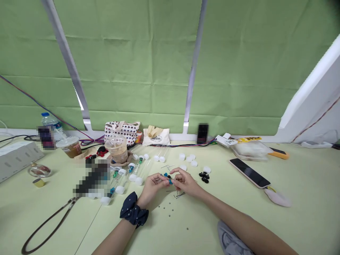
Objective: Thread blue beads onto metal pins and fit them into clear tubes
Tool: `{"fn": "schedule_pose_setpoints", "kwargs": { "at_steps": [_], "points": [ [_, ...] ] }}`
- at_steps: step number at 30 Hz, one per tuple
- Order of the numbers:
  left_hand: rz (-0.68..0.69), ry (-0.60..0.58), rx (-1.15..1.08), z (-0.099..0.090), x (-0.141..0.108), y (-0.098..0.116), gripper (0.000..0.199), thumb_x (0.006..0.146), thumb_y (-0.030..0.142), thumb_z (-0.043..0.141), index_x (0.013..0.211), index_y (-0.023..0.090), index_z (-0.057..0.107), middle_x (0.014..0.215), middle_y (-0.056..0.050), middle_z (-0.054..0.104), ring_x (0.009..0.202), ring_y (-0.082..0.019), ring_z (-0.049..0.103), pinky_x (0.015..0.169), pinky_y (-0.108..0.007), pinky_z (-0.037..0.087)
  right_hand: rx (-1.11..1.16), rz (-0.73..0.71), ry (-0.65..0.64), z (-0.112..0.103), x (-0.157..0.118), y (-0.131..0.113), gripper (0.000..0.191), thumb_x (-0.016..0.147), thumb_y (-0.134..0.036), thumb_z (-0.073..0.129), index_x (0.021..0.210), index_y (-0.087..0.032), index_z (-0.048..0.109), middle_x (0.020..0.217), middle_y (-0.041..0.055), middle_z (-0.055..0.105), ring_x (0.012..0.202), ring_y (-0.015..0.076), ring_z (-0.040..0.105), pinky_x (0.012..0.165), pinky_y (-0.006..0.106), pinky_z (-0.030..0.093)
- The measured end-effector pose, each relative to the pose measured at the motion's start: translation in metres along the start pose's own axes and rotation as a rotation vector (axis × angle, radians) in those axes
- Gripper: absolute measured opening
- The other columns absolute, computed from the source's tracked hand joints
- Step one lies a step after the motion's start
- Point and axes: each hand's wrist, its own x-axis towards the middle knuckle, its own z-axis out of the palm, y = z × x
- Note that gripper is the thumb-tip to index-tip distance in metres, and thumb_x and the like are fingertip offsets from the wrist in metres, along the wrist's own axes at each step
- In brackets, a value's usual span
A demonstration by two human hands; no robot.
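My left hand [152,186], with a dark dotted scrunchie [134,210] on its wrist, is closed with a small blue part [170,181] at its fingertips. Thin metal pieces show along its fingers. My right hand [187,182] meets it there, its thumb and fingers closed around the same blue part; the exact grip is partly hidden. Bent metal rods [179,195] lie just below the hands, and more thin rods [168,166] lie behind them. Small dark discs [169,208] are scattered in front. Several black plastic parts [204,176] sit to the right of my right hand.
White caps [189,159] are spread behind my hands. Clear tubes with white caps [132,177] lie to the left, some holding green or blue parts. Iced drink cups [118,148], a cloth pouch [156,136], a phone [249,173] and a plastic box [251,150] stand farther out.
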Motion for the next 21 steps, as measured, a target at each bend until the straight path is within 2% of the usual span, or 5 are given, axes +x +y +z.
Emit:
{"fn": "schedule_pose_setpoints", "kwargs": {
  "at_steps": [5, 10, 13, 21],
  "points": [
    [0.008, -0.039, -0.020, 0.0001, 0.0001, 0.0000, 0.023, 0.065, 0.030, 0.075, 0.071, 0.011, 0.064, 0.084, -0.010, 0.069, 0.078, -0.020, 0.064, 0.080, -0.037, 0.049, -0.024, 0.030, -0.020, -0.0002, -0.0012, -0.0029, 0.037, 0.084, -0.048, 0.049, 0.107, -0.020, 0.044, 0.053, -0.0070, 0.049, 0.048, 0.0078, 0.046, 0.048, 0.021, 0.040],
    [-0.010, -0.067, -0.019, 0.0019, -0.0009, 0.0016, 0.024, 0.063, 0.030, 0.076, 0.070, 0.011, 0.064, 0.086, -0.010, 0.069, 0.077, -0.020, 0.064, 0.078, -0.037, 0.050, -0.015, -0.017, 0.076, -0.0022, 0.0027, 0.0036, 0.035, 0.083, -0.049, 0.050, 0.102, -0.019, 0.049, 0.068, -0.0030, 0.048, 0.055, 0.0080, 0.047, 0.046, 0.020, 0.041],
    [-0.005, -0.040, 0.001, 0.0005, -0.0004, 0.0004, 0.023, 0.064, 0.031, 0.075, 0.071, 0.012, 0.064, 0.088, -0.010, 0.069, 0.078, -0.020, 0.065, 0.078, -0.036, 0.050, -0.024, -0.044, 0.116, -0.0028, 0.0037, 0.0059, 0.034, 0.082, -0.047, 0.051, 0.101, -0.019, 0.050, 0.072, -0.0019, 0.046, 0.057, 0.0083, 0.046, 0.047, 0.020, 0.042],
    [0.021, 0.024, 0.012, -0.0044, 0.0026, -0.0028, 0.022, 0.066, 0.031, 0.074, 0.073, 0.012, 0.064, 0.081, -0.008, 0.069, 0.071, -0.018, 0.065, 0.076, -0.034, 0.050, -0.013, -0.085, 0.068, -0.0025, 0.0008, 0.0026, 0.035, 0.079, -0.042, 0.057, 0.106, -0.020, 0.048, 0.080, -0.0001, 0.047, 0.064, 0.0085, 0.047, 0.050, 0.020, 0.042]
  ]
}}
